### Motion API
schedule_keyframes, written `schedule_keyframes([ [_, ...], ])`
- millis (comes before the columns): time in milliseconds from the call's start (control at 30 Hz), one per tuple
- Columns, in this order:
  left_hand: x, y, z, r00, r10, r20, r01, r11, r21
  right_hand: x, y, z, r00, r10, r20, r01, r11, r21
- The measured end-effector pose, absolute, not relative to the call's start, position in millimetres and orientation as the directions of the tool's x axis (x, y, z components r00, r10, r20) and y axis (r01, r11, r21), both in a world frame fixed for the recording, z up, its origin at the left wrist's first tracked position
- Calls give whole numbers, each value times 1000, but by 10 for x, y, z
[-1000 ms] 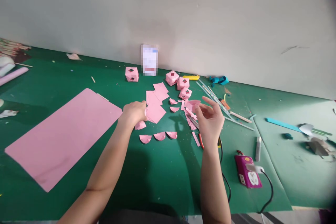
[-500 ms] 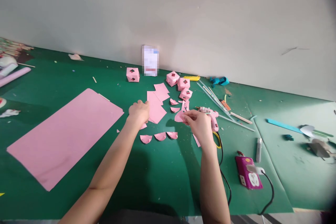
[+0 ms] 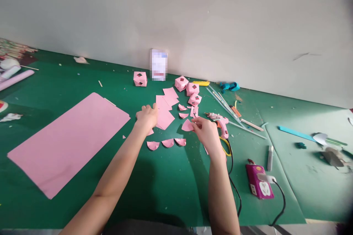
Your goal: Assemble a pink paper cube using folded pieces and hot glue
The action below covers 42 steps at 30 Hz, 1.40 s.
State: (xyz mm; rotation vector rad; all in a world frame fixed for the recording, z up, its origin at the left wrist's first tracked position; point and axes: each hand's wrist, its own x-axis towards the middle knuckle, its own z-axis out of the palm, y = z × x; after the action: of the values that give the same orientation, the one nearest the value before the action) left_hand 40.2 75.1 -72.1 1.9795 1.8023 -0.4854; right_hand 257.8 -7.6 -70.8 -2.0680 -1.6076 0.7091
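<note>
Far left, a large pink sheet (image 3: 68, 143) lies flat on the green mat (image 3: 171, 187). Moving right, we see the left hand (image 3: 147, 116) resting knuckles-up on the near edge of a stack of pink paper squares (image 3: 164, 117). Its fingers are curled downward, and we cannot tell whether they pinch anything. Behind it a pink paper cube (image 3: 139, 79) stands near the wall. Just in front of the squares, three cut pink petals (image 3: 167, 142) lie in a row on the mat. Right of centre, the right hand (image 3: 207, 134) holds a pink petal piece (image 3: 187, 126). Thumb and fingertips are closed on its right edge, and the piece sits low over the mat between the squares and the hand. Beyond the hand, three more pink cubes (image 3: 190, 90) cluster together. Just beside the right hand lies a pink glue gun (image 3: 220, 122), with clear glue sticks (image 3: 220, 99) behind it. Further right, a purple power strip (image 3: 259, 184) sits near the mat's front edge.
</note>
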Motion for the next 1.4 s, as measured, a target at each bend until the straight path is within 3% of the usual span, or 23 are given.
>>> schedule_keyframes([
  [200,360,777,-709,128,851,-510,990,-78,119,2576,-94,-714,173,971,-166,807,-236,-541],
  [333,268,768,-543,212,834,-510,969,-110,222,2575,-115,-712,170,975,-146,807,-223,-547],
  [433,194,704,-365,371,773,-515,902,-169,396,2552,-131,-682,180,976,-121,782,-217,-585],
  [500,163,642,-267,538,696,-475,767,-169,619,2526,-140,-652,161,979,-122,728,-201,-655],
  [600,140,566,-176,731,612,-303,473,-133,871,2475,-155,-604,41,983,-177,545,-171,-821],
  [667,134,546,-146,795,579,-178,298,-118,947,2433,-173,-568,-57,977,-206,360,-172,-917],
  [767,146,558,-133,817,576,-37,98,-75,992,2351,-210,-501,-151,965,-214,83,-204,-975],
  [867,204,580,-149,759,644,95,-85,-47,995,2268,-244,-438,-217,954,-207,-57,-224,-973],
  [1000,314,582,-192,666,735,126,-174,-12,985,2217,-253,-396,-141,975,-171,-70,-182,-981],
  [1200,390,583,-243,675,721,156,-239,14,971,2240,-235,-373,11,996,-90,-61,-89,-994],
  [1400,448,527,-203,670,737,87,-133,4,991,2209,-248,-389,221,975,35,50,25,-998],
])
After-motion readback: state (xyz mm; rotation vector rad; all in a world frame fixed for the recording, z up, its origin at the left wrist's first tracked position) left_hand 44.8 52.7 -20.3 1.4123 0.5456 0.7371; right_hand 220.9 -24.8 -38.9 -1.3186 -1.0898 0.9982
